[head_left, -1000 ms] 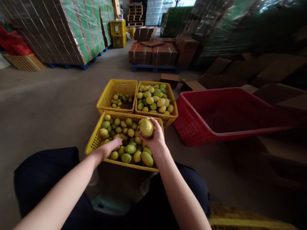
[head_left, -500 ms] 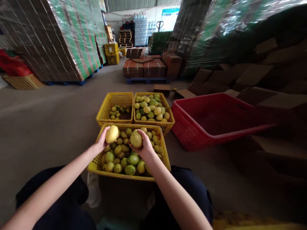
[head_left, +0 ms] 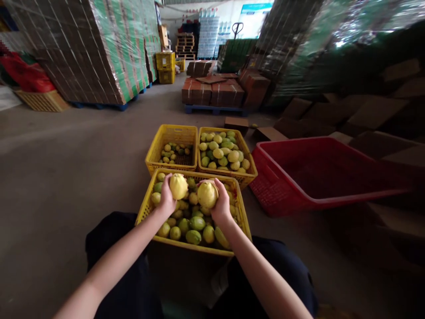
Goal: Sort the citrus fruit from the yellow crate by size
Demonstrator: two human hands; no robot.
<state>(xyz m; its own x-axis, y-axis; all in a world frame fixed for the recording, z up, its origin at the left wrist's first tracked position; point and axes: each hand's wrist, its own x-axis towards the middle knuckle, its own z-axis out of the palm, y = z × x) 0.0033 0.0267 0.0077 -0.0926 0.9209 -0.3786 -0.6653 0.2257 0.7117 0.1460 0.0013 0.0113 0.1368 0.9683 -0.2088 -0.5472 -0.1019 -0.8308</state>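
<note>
My left hand (head_left: 168, 195) is closed round a yellow lemon (head_left: 178, 186), its end turned up toward me. A second lemon (head_left: 207, 195), yellow with a faint green tint, sits in my right hand (head_left: 222, 203), the fingers wrapped about its far side. Both hands hover side by side over the near yellow crate (head_left: 195, 248), which holds many green and yellow lemons. Behind it stand two more yellow crates: the left crate (head_left: 154, 148) has a few small lemons at the bottom, while the right crate (head_left: 254, 170) is heaped with larger ones.
To the right is a large red plastic basket (head_left: 265, 181), with flattened cardboard (head_left: 365, 115) piled beyond it. Bundled cartons on a blue pallet (head_left: 212, 109) stand farther back. A wrapped stack of boxes (head_left: 113, 53) rises at the left. My knees flank the near crate.
The view has swung left, so everything sits farther right. My hands have drawn closer together, and both lemons have been turned, now showing their ends.
</note>
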